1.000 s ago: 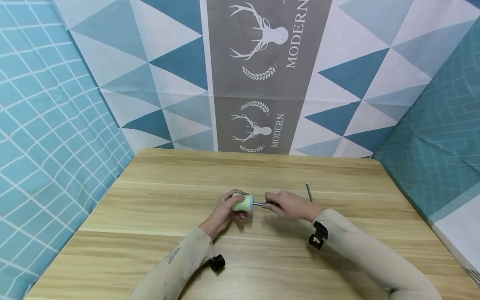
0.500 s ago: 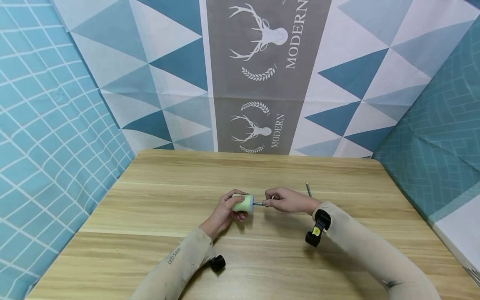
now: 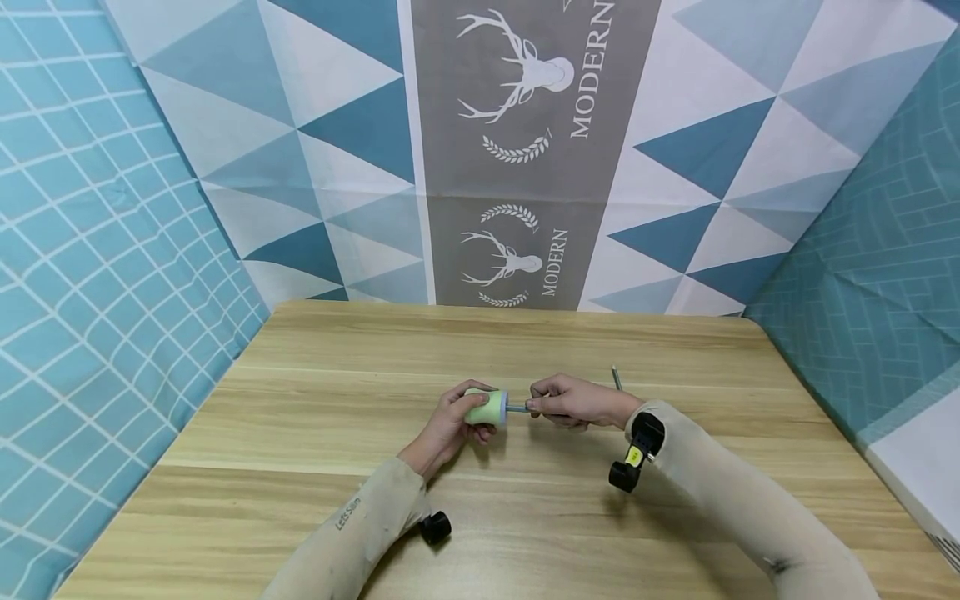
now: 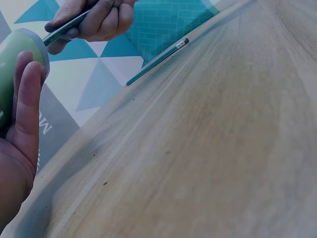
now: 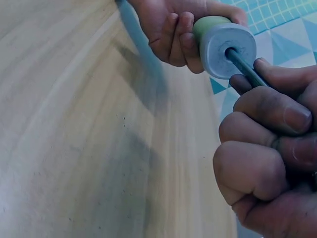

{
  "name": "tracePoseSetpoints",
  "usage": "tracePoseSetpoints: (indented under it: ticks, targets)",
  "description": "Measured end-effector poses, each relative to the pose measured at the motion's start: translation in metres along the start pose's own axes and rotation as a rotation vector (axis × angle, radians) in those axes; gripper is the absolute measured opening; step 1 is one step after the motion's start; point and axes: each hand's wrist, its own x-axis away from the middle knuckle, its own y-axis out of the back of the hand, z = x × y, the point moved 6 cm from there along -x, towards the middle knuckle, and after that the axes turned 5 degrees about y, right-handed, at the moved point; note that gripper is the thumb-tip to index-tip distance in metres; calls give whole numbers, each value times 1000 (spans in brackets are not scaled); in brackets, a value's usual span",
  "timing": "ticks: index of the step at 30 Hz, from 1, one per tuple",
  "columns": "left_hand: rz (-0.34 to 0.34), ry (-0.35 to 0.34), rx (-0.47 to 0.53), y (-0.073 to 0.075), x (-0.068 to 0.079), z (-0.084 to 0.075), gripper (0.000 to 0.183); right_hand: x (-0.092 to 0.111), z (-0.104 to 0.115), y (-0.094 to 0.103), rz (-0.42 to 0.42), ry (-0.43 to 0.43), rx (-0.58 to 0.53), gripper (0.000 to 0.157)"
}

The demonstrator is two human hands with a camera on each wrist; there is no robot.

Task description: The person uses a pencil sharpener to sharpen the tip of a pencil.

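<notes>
My left hand (image 3: pixel 450 417) grips a small green pencil sharpener (image 3: pixel 489 407) sideways over the middle of the table. Its pale grey-blue end face points right, with a round hole, as the right wrist view shows. A dark pencil (image 5: pixel 246 67) sits with one end in that hole. My right hand (image 3: pixel 573 402) pinches the pencil just outside the hole, thumb against forefinger, the other fingers curled in. Dark smudges mark the fingertips. The pencil's far end is hidden inside the right hand.
A second pencil (image 4: pixel 158 62) lies on the wooden table (image 3: pixel 337 500), behind the right wrist in the head view. Patterned cloth walls (image 3: pixel 360 150) stand along the back and both sides. A white boxy thing (image 3: pixel 918 467) is at the right edge.
My right hand has rolled about the pencil, its fingers shifting their pinch and its wrist camera swinging round. The left hand and the sharpener stay in place.
</notes>
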Motion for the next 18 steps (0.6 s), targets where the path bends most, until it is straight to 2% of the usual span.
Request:
tracePoseSetpoints:
  ticks: [3,5,8,11,14,18]
  targets:
    - [-5,4,-5,0,0,0,15,0,1,1,-4,5,49,42]
    - [-4,4,-10,0,0,0,15,1,3,2,-17,13,128,40]
    - [-1,0,-14,0,-1,0,15,5,8,4,-55,32,314,33]
    - [-6,-4,-11,1,-1,-1,15,11,18,5,-127,82,558,25]
    - [-13,-5,-7,1,-2,0,15,18,28,2,-222,197,796,20]
    - [-24,1,-2,2,-2,0,14,26,39,-9,-345,443,1076,22]
